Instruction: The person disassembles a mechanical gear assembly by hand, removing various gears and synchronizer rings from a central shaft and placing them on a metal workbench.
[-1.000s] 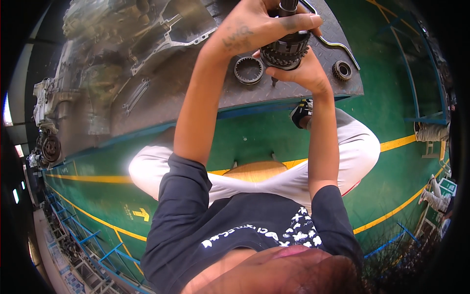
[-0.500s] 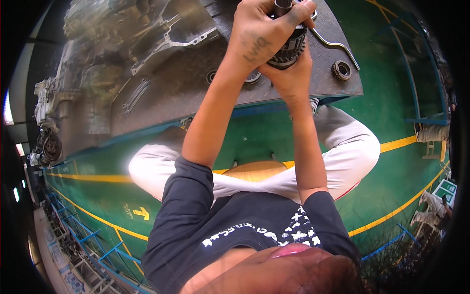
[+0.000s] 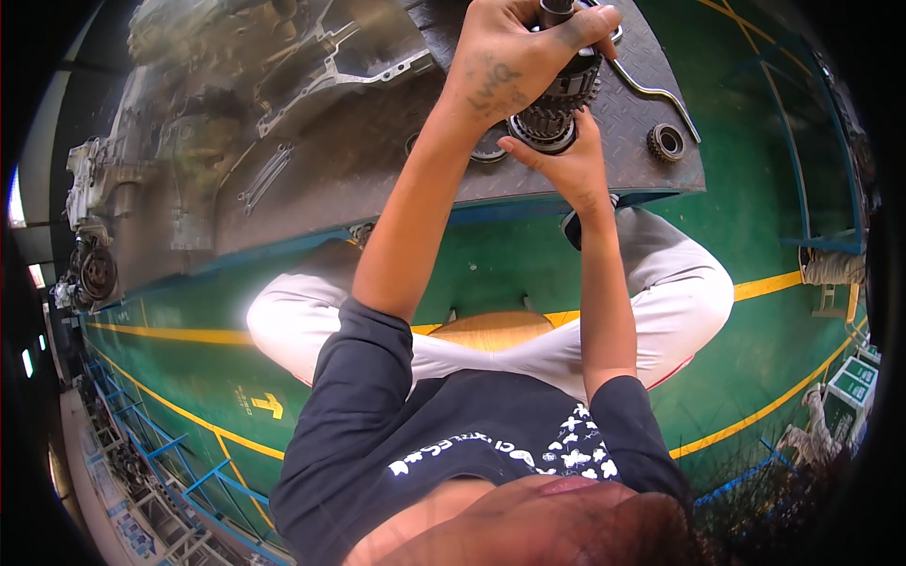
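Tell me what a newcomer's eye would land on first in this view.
First, the toothed gear cluster at top centre, gripped from above by the left hand and propped from below by the right hand. Beneath it lies the grey checker-plate bench, with a small gear to the right and a bent metal rod beside it. Below the bench, green floor with yellow lines.

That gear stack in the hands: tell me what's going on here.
A person seated over a green floor holds a toothed gear cluster on a shaft above a grey checker-plate platform. The left hand grips it from the top, around the shaft end; the right hand supports it from below. A small gear and a bent metal rod lie on the plate beside it, with a large metal housing further left.
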A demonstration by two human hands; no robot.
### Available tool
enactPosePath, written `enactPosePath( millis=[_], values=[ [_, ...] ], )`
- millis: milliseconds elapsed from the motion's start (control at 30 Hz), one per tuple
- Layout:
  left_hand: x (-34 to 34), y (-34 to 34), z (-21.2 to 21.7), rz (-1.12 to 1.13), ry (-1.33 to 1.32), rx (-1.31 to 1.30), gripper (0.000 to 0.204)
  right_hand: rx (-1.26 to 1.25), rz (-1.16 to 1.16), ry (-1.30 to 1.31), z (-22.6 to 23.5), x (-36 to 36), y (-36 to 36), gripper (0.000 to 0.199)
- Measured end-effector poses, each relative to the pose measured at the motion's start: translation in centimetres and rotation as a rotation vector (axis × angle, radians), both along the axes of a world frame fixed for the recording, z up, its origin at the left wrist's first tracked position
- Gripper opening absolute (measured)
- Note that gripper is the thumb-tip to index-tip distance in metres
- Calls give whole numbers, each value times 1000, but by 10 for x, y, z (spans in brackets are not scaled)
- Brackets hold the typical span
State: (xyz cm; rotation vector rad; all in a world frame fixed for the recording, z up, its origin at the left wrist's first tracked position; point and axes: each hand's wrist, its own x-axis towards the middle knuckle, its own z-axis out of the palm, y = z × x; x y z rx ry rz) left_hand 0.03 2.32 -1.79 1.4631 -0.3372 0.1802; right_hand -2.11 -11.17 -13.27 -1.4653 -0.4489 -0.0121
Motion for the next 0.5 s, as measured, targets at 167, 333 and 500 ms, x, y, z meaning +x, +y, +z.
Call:
enactPosePath(
  millis=[167,333,500],
  values=[
    [-2,-3,-1,-14,2,-20,24,-53,-62,-11,6,3,1,83],
    [-5,-5,2,-48,5,-45,24,-27,-32,-48,25,8,-4,79],
    [-2,-9,1,-22,29,-50,24,-97,129,11,36,15,-16,73]
  ],
)
